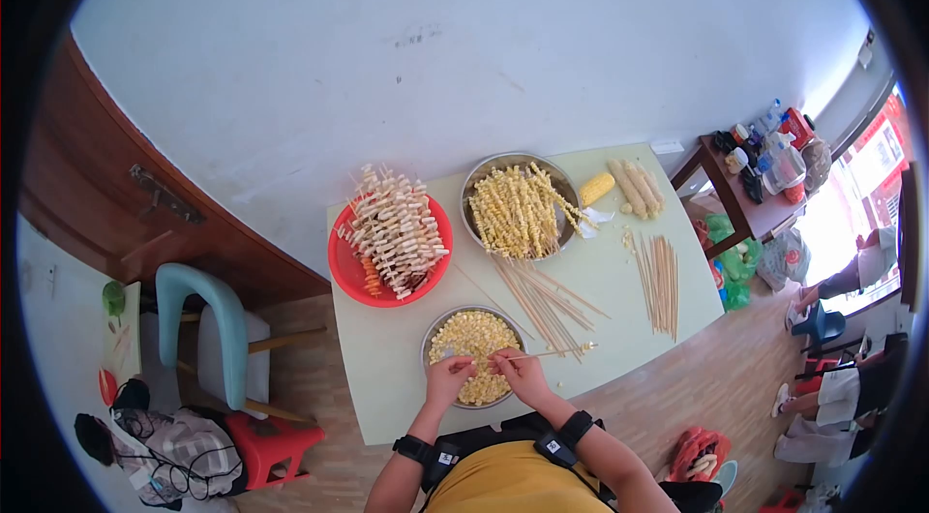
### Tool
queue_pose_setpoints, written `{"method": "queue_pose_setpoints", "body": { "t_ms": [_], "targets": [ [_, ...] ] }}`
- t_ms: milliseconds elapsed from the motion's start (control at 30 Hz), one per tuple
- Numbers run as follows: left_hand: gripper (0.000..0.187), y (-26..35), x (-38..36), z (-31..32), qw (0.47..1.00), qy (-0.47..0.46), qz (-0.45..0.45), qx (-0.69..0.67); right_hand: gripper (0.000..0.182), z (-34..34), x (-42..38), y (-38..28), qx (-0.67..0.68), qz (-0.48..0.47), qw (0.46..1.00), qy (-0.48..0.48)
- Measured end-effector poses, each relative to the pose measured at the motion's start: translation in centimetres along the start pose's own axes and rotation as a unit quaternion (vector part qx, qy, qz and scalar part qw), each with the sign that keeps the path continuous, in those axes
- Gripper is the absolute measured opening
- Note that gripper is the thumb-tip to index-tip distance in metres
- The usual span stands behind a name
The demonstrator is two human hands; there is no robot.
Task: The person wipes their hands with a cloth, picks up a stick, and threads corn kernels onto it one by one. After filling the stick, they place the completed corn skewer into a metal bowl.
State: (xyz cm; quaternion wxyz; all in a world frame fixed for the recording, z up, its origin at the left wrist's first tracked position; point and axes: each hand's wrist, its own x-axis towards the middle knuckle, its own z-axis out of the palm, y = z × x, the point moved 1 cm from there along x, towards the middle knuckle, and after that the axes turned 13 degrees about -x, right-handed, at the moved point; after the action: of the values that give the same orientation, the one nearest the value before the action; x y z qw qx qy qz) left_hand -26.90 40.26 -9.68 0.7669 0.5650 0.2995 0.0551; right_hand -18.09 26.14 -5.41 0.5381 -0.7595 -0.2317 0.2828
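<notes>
Over a metal bowl [423, 354] of loose corn kernels [471, 327], my two hands are close together. My right hand [521, 376] pinches a thin wooden skewer [552, 353], which points right and has a pale bit at its far end. Fingers pinched together, my left hand [451, 379] is at the skewer's near side; what lies between its fingertips is too small to make out. Behind the bowl, loose skewers [542, 305] fan across the table. Farther back, a larger metal bowl [464, 208] holds many corn-kernel skewers [518, 208].
On the table [387, 368], a red basin [341, 278] holds skewered white slices [399, 237]. A yellow corn cob [596, 189], stripped cobs [636, 189] and more sticks [659, 288] lie right. A chair [208, 319] stands left; people sit at far right.
</notes>
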Motion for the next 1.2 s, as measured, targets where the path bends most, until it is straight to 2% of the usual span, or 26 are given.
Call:
{"method": "queue_pose_setpoints", "body": {
  "t_ms": [267,333,367,433,567,667,700,767,833,867,933,967,1033,1067,1200],
  "targets": [
    [0.017,-0.2,0.3,0.5,0.999,0.016,0.029,0.009,0.016,-0.3,0.1,-0.6,-0.035,-0.024,0.999,0.0],
    [0.017,0.0,0.3,0.6,1.0,0.019,0.02,0.004,0.014,-0.5,0.2,-1.2,-0.128,-0.075,0.989,0.0],
    [0.017,0.1,0.2,0.7,1.0,0.023,0.012,-0.002,0.014,-0.7,0.3,-1.5,-0.128,-0.075,0.989,0.001],
    [0.016,0.6,0.1,0.9,1.0,0.027,0.013,-0.006,0.013,-0.8,0.5,-2.2,-0.241,-0.164,0.957,0.004],
    [0.015,0.5,0.2,1.5,1.0,0.021,0.019,-0.006,0.014,-0.2,0.6,-1.6,-0.258,-0.184,0.948,-0.02],
    [0.014,1.0,0.1,1.5,0.999,0.008,0.021,-0.036,0.013,-0.1,0.5,-2.2,-0.191,-0.173,0.966,0.003],
    [0.014,1.3,0.1,1.4,0.999,0.009,0.021,-0.036,0.015,-0.2,0.3,-2.7,-0.174,-0.138,0.975,-0.008],
    [0.014,2.1,0.1,0.8,0.995,0.058,0.04,0.077,0.019,-0.3,0.0,-2.9,-0.156,-0.102,0.982,-0.019],
    [0.013,1.8,0.3,-0.4,0.994,0.076,0.049,0.056,0.037,-0.5,-0.1,-2.4,-0.075,-0.036,0.996,-0.023],
    [0.013,1.7,0.4,-1.0,0.993,0.094,0.057,0.035,0.037,-0.8,-0.2,-2.6,-0.075,-0.036,0.996,-0.022],
    [0.013,1.9,0.4,-2.1,0.991,0.112,0.065,0.035,0.048,-1.7,-0.2,-3.1,-0.032,-0.062,0.997,0.026],
    [0.013,2.1,0.3,-2.5,0.988,0.13,0.074,0.036,0.048,-2.1,-0.1,-3.0,-0.032,-0.062,0.997,0.026],
    [0.013,1.9,0.3,-3.1,0.986,0.143,0.074,0.039,0.047,-2.9,0.0,-3.3,0.084,-0.084,0.989,0.088],
    [0.013,1.8,0.3,-3.4,0.984,0.155,0.075,0.043,0.037,-3.2,-0.3,-4.1,0.112,-0.063,0.985,0.112],
    [0.014,1.4,0.4,-3.6,0.983,0.153,0.086,0.05,0.035,-3.6,-0.4,-4.0,0.08,-0.057,0.99,0.101]
  ]
}}
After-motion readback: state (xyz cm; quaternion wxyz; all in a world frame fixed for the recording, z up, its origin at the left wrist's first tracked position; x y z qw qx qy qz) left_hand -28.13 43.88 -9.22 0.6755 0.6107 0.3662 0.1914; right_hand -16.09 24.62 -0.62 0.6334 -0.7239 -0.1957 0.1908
